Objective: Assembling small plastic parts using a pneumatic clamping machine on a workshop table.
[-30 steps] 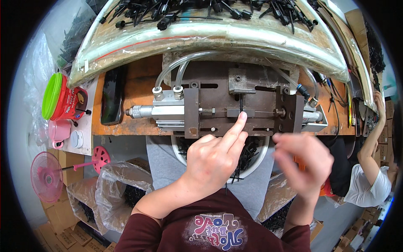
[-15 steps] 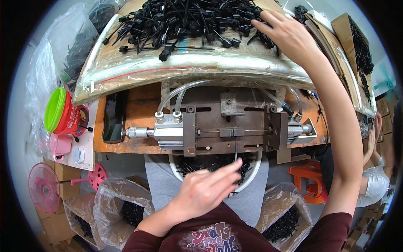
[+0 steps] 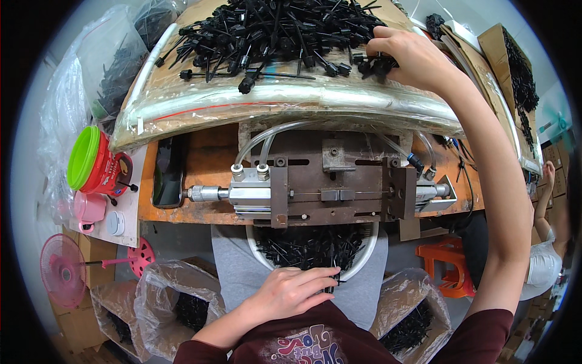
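Note:
My left hand point(image 3: 297, 291) is over the near edge of a white tub point(image 3: 366, 258) in my lap, filled with black stemmed plastic parts point(image 3: 303, 246). Its fingers close around one black stemmed part point(image 3: 331, 276), partly hidden by them. Up on the plastic-wrapped board, my right hand point(image 3: 406, 57) reaches into the right side of a heap of similar parts point(image 3: 273, 36). Thumb and fingers are bent around black parts point(image 3: 377, 65) there; how many it grips cannot be made out. Between the hands sits a metal clamping fixture point(image 3: 333, 176) with a small grey block point(image 3: 337, 195) at its middle.
Clear air hoses point(image 3: 273, 130) arch over the fixture's cylinders. A dark tray point(image 3: 168, 173), a green-rimmed red bucket point(image 3: 91, 161) and a pink cup point(image 3: 90, 207) stand left. Bagged boxes of parts point(image 3: 191, 306) flank my legs. An orange stool point(image 3: 445, 261) and another person point(image 3: 545, 261) are right.
My left hand has drawn back from the fixture's front toward my body, with a black part at its fingers. My right hand has bent its fingers around parts at the heap's edge.

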Demonstrator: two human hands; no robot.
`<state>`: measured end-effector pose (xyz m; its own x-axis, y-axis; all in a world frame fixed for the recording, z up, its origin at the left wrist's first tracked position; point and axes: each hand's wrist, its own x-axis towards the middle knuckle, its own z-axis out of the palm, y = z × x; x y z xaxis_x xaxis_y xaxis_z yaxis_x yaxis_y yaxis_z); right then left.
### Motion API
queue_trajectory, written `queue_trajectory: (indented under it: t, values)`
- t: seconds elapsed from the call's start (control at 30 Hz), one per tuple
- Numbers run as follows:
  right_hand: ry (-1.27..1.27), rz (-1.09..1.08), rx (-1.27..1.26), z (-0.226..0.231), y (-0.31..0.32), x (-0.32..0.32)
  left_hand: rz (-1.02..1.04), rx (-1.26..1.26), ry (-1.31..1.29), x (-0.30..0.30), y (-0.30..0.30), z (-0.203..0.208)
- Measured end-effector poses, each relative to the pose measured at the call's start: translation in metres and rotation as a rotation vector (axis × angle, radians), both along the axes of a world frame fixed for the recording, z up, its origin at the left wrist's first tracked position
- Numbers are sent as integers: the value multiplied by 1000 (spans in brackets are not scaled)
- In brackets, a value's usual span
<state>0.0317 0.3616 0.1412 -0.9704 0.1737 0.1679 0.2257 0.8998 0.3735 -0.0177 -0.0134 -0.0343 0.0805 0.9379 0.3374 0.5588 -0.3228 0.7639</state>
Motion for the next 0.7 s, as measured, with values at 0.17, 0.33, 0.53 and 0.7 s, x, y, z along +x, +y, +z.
queue_trajectory:
  t: [0.17,0.33,0.53,0.7]
  values:
    - [-76,-71,49,4,-16,-14,-5,-1,18,0,-2,-6]
    - [-131,-126,135,-3,-4,-21,-23,-30,0,5,-5,-19]
    - [-52,-23,-8,5,-25,-17,15,-44,39,5,-11,-39]
    - [79,69,-223,13,-13,-6,32,-51,78,3,-8,-46]
